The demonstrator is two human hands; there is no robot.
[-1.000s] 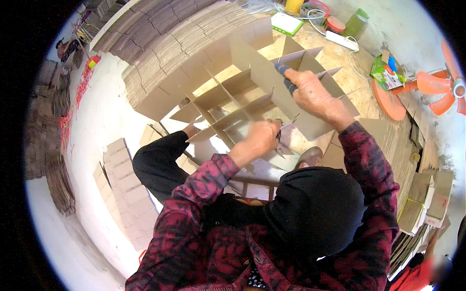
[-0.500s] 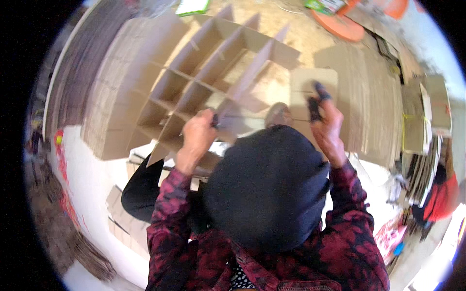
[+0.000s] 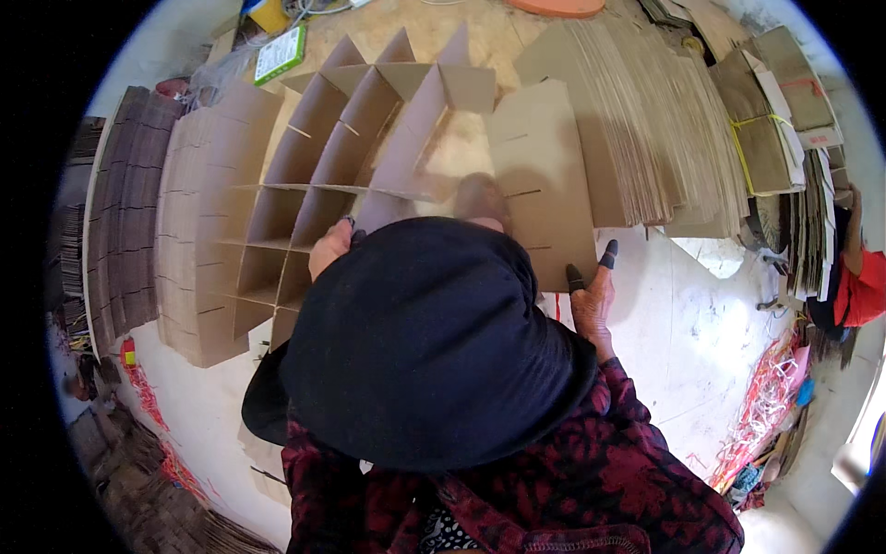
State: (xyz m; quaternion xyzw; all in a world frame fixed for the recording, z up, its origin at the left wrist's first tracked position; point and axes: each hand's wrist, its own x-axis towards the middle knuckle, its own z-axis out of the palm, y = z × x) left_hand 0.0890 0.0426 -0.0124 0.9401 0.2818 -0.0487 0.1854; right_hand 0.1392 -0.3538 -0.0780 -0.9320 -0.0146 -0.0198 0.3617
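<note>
A cardboard divider grid (image 3: 305, 217) of interlocked brown strips stands on the table, left of centre. My left hand (image 3: 332, 247) is at its near part, with dark-covered fingertips bent against a divider strip; the black hat hides some of this hand. To the right, a single slotted cardboard sheet (image 3: 544, 166) leans beside a stack. My right hand (image 3: 593, 303), with black covers on its thumb and finger, is at the sheet's near lower corner. Its thumb tip meets the sheet's edge, while the forefinger stands apart from it.
Slotted cardboard stacks (image 3: 198, 231) stand on the left, and another stack (image 3: 637, 129) on the right. Farther right are tied cardboard bundles (image 3: 757, 120). A green-and-white box (image 3: 280, 55) lies at the far side. Another person's red sleeve (image 3: 860, 286) shows at the right edge.
My right hand has come down from over the cardboard sheet to its near lower corner. My left hand remains at the divider grid. The whole view has shifted, and the hat covers more.
</note>
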